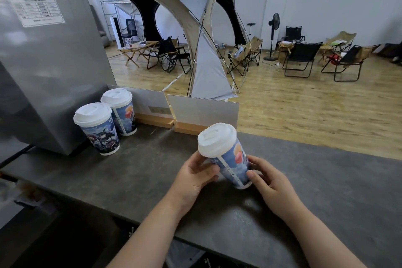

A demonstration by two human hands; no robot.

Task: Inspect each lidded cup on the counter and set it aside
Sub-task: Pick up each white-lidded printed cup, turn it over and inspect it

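Fingers (208, 172): both sets are curled on the held cup (230, 159). The left hand (193, 175) wraps its left side with the thumb laid across the wall. The right hand (268, 180) pinches the lower right side near the base, thumb tip on the print.
Where the cup is: between the two hands, over the near middle of the counter (326, 185). Its base is low over the dark top; whether the rim of the base touches it cannot be told.
Long axis: tilted, with the white lid (215, 142) leaning up, away and to the left, and the base pointing down, toward the person and to the right.
Other cups: a nearer cup (96, 130) and a farther cup (119, 113) stand upright and just beside each other at the far left of the counter, against a grey appliance (47, 67) and well apart from the hands.
Nearer hand: the left one lies on the side of that pair, so by my judgement a hand-off leftward would fall to it.
Step in hand: inspection, most likely — the cup is turned in both hands and not yet set down.
What the coming move turns on: bringing the axis back upright before release, since a leaning cup would tip lid-first to the left.
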